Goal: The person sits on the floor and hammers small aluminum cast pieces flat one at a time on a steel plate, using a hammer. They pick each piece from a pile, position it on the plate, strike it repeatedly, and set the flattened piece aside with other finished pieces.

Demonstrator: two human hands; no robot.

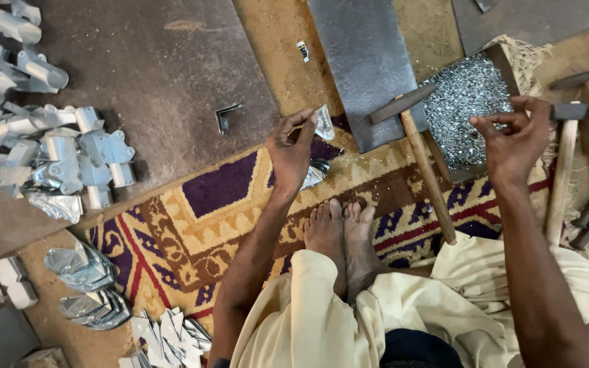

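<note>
Two bare hands work above a patterned purple-and-yellow woven rug (226, 197), where the person sits cross-legged.

Largest first: a dark flat steel plate (366, 61) lies ahead; beside it a shallow wooden tray of small silvery rivets (468, 102); a wooden-handled hammer (420, 157) leans across both; the left hand (293, 146) pinches a small shiny bent metal piece (324, 123) over the rug; the right hand (512, 140), fingertips closed narrowly, hovers above the tray; what it holds, I cannot tell.

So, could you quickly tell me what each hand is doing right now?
Left hand: closed on a small metal piece.
Right hand: fingertips pinched over the tray of rivets; contents cannot be told.
</note>
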